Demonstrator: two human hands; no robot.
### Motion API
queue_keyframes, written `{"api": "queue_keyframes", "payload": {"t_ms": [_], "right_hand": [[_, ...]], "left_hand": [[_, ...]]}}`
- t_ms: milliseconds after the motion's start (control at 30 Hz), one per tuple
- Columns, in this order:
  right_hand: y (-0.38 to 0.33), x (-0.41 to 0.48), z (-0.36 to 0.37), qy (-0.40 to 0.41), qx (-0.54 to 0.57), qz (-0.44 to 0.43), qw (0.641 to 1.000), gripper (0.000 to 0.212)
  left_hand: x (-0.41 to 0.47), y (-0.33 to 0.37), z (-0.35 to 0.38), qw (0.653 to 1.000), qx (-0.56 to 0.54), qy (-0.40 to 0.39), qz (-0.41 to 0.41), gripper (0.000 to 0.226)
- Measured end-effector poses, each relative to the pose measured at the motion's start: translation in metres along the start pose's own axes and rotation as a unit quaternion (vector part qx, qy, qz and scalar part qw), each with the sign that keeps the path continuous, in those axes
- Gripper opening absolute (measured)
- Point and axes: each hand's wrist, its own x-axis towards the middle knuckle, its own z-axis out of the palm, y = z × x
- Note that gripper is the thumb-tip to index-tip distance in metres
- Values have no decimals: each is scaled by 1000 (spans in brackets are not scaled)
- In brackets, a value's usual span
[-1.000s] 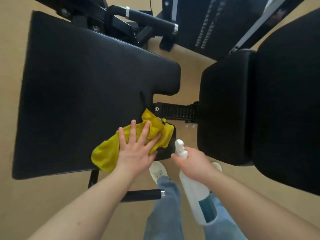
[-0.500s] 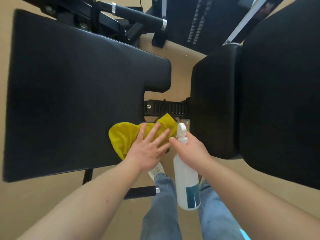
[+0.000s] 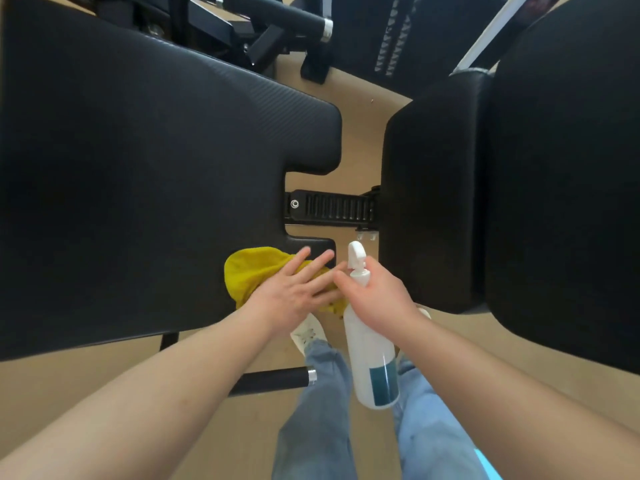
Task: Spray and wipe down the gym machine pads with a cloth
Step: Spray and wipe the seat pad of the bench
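Flat-fingered, left hand [image 3: 294, 299] presses soft yellow cloth [image 3: 252, 275] onto near pad [image 3: 138, 185] corner; right hand [image 3: 374, 296] grips light spray bottle [image 3: 370, 358] by its neck

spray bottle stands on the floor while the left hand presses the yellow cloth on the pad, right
No: in the head view the right hand grips the spray bottle off the floor. The left hand does press the yellow cloth on the pad.

1 head-worn view looks steeply down, close over the hands [image 3: 332, 292].
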Motion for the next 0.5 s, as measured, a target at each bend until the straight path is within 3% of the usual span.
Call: {"api": "queue_keyframes", "payload": {"t_ms": [167,367,500], "right_hand": [[-7,-12,0,18,14,-13,1000,24],[-14,-23,1,18,-5,-30,999,20],[-23,-28,6,25,-43,-31,998,27]], "left_hand": [[15,-9,-13,999,-24,12,-23,61],[8,-38,-35,971,-97,77,-207,45],[-38,-83,-35,925,-91,80,-359,57]]}}
